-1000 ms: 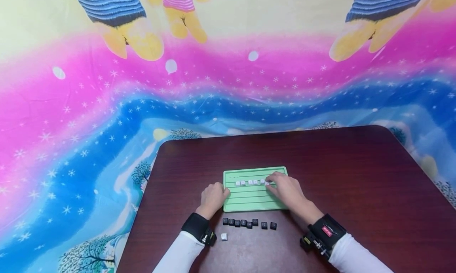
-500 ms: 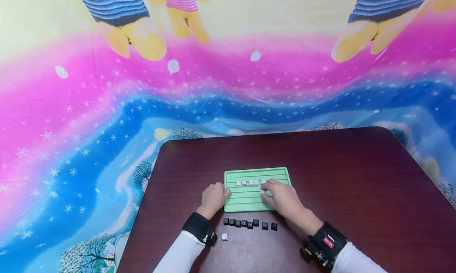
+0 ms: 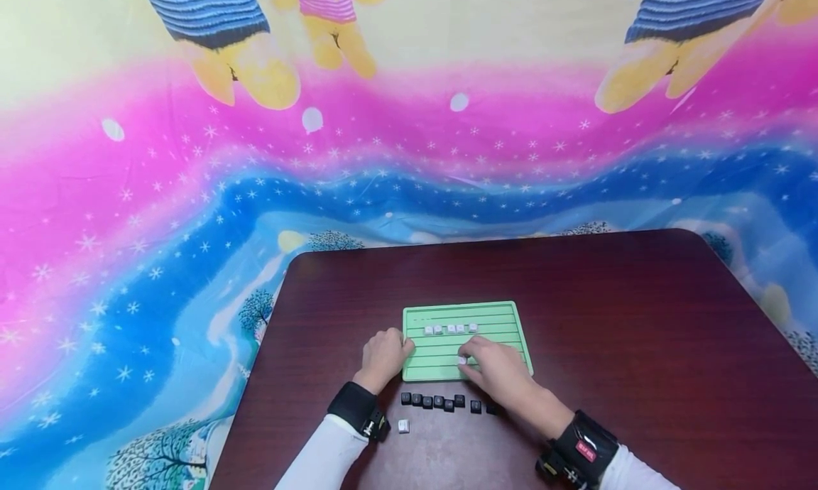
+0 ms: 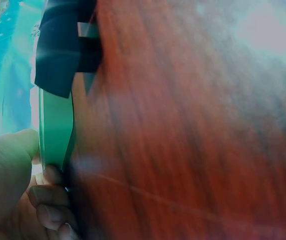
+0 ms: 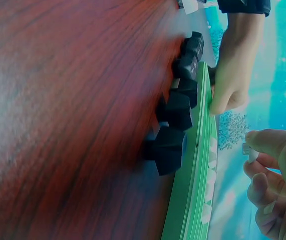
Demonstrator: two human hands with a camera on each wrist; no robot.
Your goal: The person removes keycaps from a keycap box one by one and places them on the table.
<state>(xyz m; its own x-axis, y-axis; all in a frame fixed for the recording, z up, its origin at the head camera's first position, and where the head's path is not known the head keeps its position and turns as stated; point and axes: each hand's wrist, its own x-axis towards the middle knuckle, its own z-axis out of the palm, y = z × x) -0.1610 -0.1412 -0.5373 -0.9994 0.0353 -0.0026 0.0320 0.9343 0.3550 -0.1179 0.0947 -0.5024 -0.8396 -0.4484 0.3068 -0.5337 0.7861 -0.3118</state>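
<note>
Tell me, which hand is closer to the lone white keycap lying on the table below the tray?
Left. The left hand rests at the green tray's left edge, just above the white keycap. The right hand is farther right, over the tray.

A dark reddish wood-grain surface (image 3: 639, 319) carried a green ridged board (image 3: 505, 318) near its middle. At the board's 6 o'clock lay a row of black keycaps (image 3: 437, 401), and a lone white keycap (image 3: 402, 425) sat at that row's 7 o'clock.
</note>
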